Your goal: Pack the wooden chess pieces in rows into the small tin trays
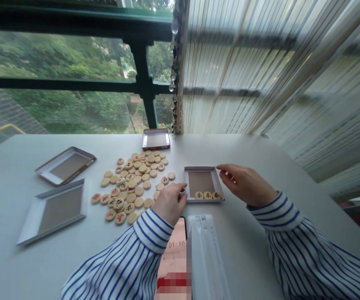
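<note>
A small shallow box lies on the white table in front of me, with three round wooden game pieces lined along its near edge. My left hand rests at the box's left side, fingers curled against its near left corner. My right hand touches the box's far right corner, fingers bent and pinched together; what they hold, if anything, is hidden. A heap of several round wooden pieces with red and black characters lies to the left of the box.
Three more shallow box halves lie about: one at the back, two on the left. A phone and a white case lie near my chest. Windows and a striped blind stand behind the table.
</note>
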Demonstrator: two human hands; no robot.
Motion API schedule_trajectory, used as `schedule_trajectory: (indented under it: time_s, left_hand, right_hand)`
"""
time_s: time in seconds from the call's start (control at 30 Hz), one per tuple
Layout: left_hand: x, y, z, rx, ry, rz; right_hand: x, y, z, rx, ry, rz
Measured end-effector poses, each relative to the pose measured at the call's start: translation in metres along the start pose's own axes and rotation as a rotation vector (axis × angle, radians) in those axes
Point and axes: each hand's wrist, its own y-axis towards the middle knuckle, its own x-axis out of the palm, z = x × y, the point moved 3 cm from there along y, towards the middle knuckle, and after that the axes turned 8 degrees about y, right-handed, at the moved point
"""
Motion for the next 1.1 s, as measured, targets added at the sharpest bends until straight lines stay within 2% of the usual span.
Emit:
schedule_trajectory:
  time_s: [0.1,0.17,0.3,0.47,0.9,1.0,1.1]
  left_hand:
    - [0.001,0.000,0.000,-0.011,-0.010,-0.008]
    - [0.000,0.000,0.000,-0.012,-0.004,-0.009]
    - [-0.002,0.001,0.002,0.003,0.014,0.006]
    - [-0.001,0.001,0.001,-0.012,0.005,0.009]
    - [0.001,0.001,0.001,-0.026,-0.021,-0.010]
    - [-0.001,0.001,0.002,-0.018,-0.033,0.014]
    - [-0.012,0.001,0.003,-0.010,-0.034,0.081]
  right_hand:
    - [0.010,-0.022,0.008,0.082,0.190,0.020]
    - [0.019,-0.037,0.011,0.110,0.308,-0.020]
    - [0.033,-0.054,0.014,0.132,0.399,-0.034]
    - [0.041,-0.054,0.014,0.127,0.446,0.003]
    - [0.041,-0.050,0.014,0.137,0.452,0.011]
    - [0.040,-0.051,0.013,0.136,0.454,0.021]
    - [0.035,-0.052,0.015,0.131,0.420,0.106]
